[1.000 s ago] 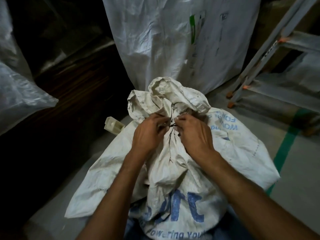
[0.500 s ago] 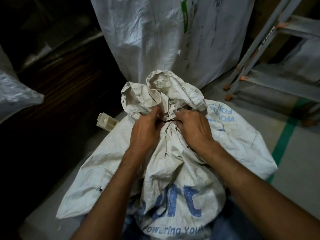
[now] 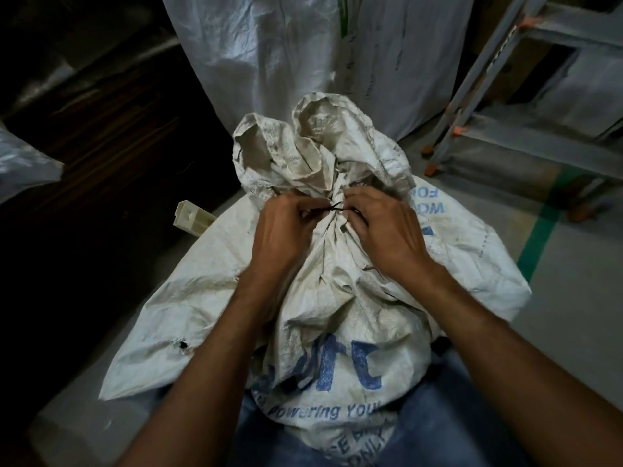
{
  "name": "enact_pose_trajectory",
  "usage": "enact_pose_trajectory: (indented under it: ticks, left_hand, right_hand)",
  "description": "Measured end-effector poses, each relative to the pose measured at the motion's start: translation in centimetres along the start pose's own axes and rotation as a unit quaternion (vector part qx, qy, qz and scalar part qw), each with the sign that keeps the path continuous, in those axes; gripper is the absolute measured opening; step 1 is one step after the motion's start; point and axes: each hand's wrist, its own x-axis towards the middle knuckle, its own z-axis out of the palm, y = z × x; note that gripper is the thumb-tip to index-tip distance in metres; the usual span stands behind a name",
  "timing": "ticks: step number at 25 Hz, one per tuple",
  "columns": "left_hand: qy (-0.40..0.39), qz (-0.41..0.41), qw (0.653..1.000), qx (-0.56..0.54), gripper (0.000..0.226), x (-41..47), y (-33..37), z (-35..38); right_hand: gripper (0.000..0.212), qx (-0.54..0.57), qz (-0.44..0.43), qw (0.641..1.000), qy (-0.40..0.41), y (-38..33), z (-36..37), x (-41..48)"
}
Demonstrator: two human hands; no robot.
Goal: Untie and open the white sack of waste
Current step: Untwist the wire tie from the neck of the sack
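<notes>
A grey floor (image 3: 573,332) is spreading under everything, with a green stripe (image 3: 539,237) running across it on the right. At the back, a tall pale sack (image 3: 286,55) is standing upright, and a dark wooden panel (image 3: 101,146) is filling the left side. A metal stepladder (image 3: 499,72) with orange feet is standing at the upper right, well apart from the hands.

The white sack (image 3: 337,315) is sitting on the floor in the middle, just in front of the tall pale sack and right against the person's knees in blue jeans (image 3: 438,419). It is bulging and creased, showing blue lettering on its near face, and a small dark hole is showing on its left flap. Its mouth is gathered into a tight neck, with the loose top crumpling up and back above it.

The left hand (image 3: 283,237) is reaching in from the left of the neck, its fingers curled and pinching the black tie (image 3: 337,207). The right hand (image 3: 387,234) is coming in from the right, its fingers curled and pinching the gathered neck just beside the tie; whether it is also gripping the tie I cannot tell. The tie is wrapping the neck between the two hands.

A small cream plastic block (image 3: 192,219) is lying on the floor just beside the sack's left shoulder.
</notes>
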Motion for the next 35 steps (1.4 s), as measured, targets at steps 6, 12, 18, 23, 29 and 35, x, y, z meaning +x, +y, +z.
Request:
enact_pose_trajectory:
  ticks: [6,12,18,23,29,35]
  left_hand:
    - [-0.021,-0.077,0.994,-0.081,0.017,0.6,-2.0,0.4]
    - [-0.004,-0.098,0.993,-0.065,0.012,0.8,-3.4,0.4]
    - [0.002,0.006,1.000,0.015,0.017,0.7,-1.8,0.5]
    - [-0.008,0.065,0.998,0.026,0.016,1.5,-0.9,1.0]
    - [-0.047,0.073,0.996,0.033,0.014,2.4,-1.9,1.7]
    - [-0.094,0.094,0.990,0.039,0.014,3.1,-2.1,0.3]
  right_hand:
    - [0.021,-0.011,0.029,0.999,-0.033,-0.4,0.8,1.7]
    - [0.015,-0.059,0.002,0.996,-0.060,0.0,2.0,2.8]
    - [0.009,0.106,0.083,0.991,-0.011,1.0,0.7,1.9]
    - [0.019,0.243,0.129,0.961,-0.017,2.6,0.2,1.3]
    - [0.011,0.224,0.123,0.965,-0.059,3.0,-0.1,1.7]
    - [0.022,0.074,0.028,0.997,-0.002,1.3,-0.6,1.8]
